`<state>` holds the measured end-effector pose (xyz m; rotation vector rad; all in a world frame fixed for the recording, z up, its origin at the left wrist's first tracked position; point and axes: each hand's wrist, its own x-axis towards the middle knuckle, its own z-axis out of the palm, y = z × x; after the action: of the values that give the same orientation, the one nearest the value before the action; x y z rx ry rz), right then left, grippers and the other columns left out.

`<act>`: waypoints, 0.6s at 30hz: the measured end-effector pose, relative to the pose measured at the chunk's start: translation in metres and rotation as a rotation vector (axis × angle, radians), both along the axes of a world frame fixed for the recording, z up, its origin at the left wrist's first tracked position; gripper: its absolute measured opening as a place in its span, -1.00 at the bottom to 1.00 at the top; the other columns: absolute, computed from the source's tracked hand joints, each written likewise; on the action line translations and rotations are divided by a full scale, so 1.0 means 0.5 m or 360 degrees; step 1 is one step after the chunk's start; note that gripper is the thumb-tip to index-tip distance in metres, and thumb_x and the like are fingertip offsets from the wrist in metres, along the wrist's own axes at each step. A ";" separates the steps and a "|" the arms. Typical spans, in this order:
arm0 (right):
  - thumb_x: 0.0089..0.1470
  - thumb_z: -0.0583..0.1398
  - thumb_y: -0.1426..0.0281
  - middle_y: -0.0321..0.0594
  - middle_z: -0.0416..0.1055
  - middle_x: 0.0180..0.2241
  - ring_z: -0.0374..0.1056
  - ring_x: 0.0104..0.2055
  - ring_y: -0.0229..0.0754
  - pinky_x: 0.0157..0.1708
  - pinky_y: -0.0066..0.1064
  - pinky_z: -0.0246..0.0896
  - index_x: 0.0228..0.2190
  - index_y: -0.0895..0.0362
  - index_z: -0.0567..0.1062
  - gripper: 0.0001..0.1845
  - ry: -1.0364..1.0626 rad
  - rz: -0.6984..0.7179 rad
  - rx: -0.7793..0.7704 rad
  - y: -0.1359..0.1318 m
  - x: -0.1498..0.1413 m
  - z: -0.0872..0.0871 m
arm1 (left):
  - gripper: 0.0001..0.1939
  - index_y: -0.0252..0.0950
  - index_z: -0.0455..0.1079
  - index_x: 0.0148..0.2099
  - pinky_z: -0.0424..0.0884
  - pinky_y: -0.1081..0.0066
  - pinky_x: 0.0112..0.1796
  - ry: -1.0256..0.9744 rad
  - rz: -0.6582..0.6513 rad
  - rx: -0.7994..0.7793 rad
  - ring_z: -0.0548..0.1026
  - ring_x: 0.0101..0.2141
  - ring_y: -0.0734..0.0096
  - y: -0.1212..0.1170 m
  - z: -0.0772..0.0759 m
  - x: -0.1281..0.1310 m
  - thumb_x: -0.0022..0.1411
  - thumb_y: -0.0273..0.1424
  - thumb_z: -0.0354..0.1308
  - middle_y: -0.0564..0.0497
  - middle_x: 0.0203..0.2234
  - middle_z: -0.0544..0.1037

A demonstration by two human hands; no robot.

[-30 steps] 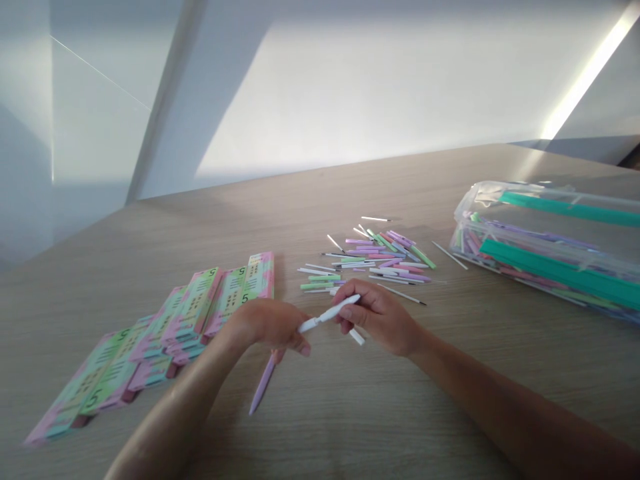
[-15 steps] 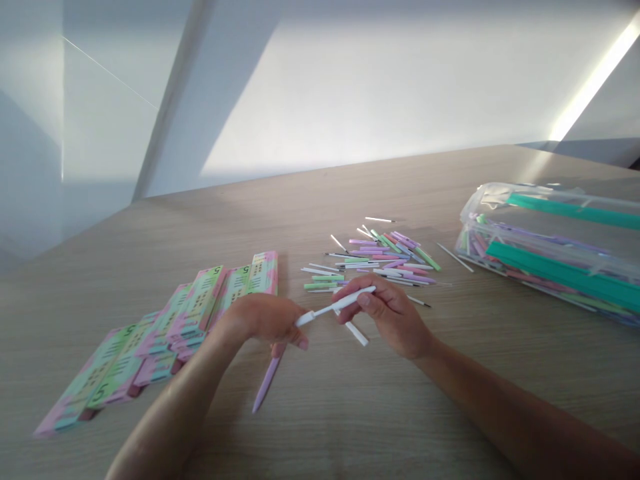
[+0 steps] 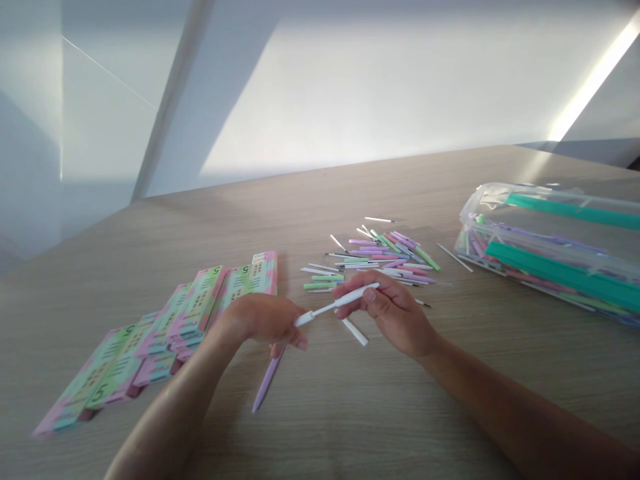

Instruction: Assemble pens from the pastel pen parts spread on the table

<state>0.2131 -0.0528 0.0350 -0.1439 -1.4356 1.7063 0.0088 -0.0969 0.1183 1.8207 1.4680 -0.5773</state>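
My left hand [image 3: 273,319] is closed on the short white end of a pen. A thin white rod [image 3: 326,308] joins that end to the pointed white pen barrel [image 3: 356,294], which my right hand [image 3: 393,310] pinches between thumb and fingers. Below my left hand a purple pen [image 3: 267,383] slants down; its upper end is hidden by the fingers, and I cannot tell whether they hold it. On the table under my right hand lies a white pen part [image 3: 355,331]. Beyond it is a loose pile of pastel pen barrels and thin refills [image 3: 375,257].
Several pink and green boxes [image 3: 200,303] marked 5 lie overlapping at the left. To the right is a clear plastic bag [image 3: 550,230] with teal strips, full of coloured pen parts. A single refill [image 3: 454,257] lies beside it. Behind the table [image 3: 240,220] stands a pale wall.
My right hand has shifted very slightly to the right with the white barrel, and a little more of the thin rod shows. My left hand has hardly moved.
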 end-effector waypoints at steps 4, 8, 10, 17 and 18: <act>0.20 0.05 0.28 -0.08 0.43 -0.15 0.41 -0.15 -0.10 -0.11 -0.10 0.28 -0.15 0.11 0.43 -0.74 0.0150 0.0192 -0.0142 -0.007 -0.006 0.001 | -0.85 -0.26 0.39 -0.20 0.31 0.53 -0.45 -0.0006 -0.0016 -0.0040 0.53 -0.39 0.35 0.001 0.002 0.003 0.18 -0.38 0.07 0.11 -0.67 0.54; 0.21 0.02 0.25 -0.10 0.44 -0.18 0.40 -0.14 -0.13 -0.07 -0.11 0.25 -0.15 0.11 0.42 -0.71 0.0167 0.0271 -0.0254 -0.014 -0.011 -0.001 | -0.80 -0.25 0.40 -0.15 0.32 0.52 -0.44 -0.0021 -0.0021 -0.0044 0.53 -0.41 0.34 0.000 0.001 0.007 0.16 -0.35 0.10 0.12 -0.67 0.54; 0.20 0.05 0.26 -0.11 0.44 -0.20 0.40 -0.17 -0.15 -0.10 -0.14 0.27 -0.15 0.13 0.42 -0.72 0.0125 0.0275 -0.0241 -0.018 -0.012 -0.001 | -0.78 -0.25 0.39 -0.12 0.33 0.51 -0.43 -0.0038 -0.0025 -0.0036 0.53 -0.43 0.35 0.000 0.000 0.007 0.16 -0.35 0.10 0.12 -0.66 0.54; 0.13 0.15 0.38 -0.12 0.42 -0.21 0.39 -0.18 -0.19 -0.13 -0.27 0.25 -0.18 0.17 0.44 -0.80 -0.0054 0.0308 -0.0146 -0.032 -0.017 -0.002 | -0.79 -0.23 0.42 -0.15 0.32 0.51 -0.40 0.0059 -0.0039 -0.0043 0.53 -0.38 0.34 -0.003 0.003 0.016 0.16 -0.34 0.09 0.11 -0.64 0.56; 0.15 0.13 0.37 -0.11 0.42 -0.20 0.39 -0.17 -0.17 -0.12 -0.24 0.25 -0.20 0.17 0.43 -0.81 -0.0036 0.0322 -0.0172 -0.034 -0.019 -0.003 | -0.79 -0.23 0.42 -0.16 0.32 0.51 -0.40 0.0067 -0.0037 -0.0046 0.53 -0.38 0.33 -0.003 0.004 0.018 0.15 -0.33 0.10 0.10 -0.63 0.56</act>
<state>0.2037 -0.0699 0.0335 -0.0791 -1.4137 1.9538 0.0177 -0.0985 0.1204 1.8155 1.4602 -0.6489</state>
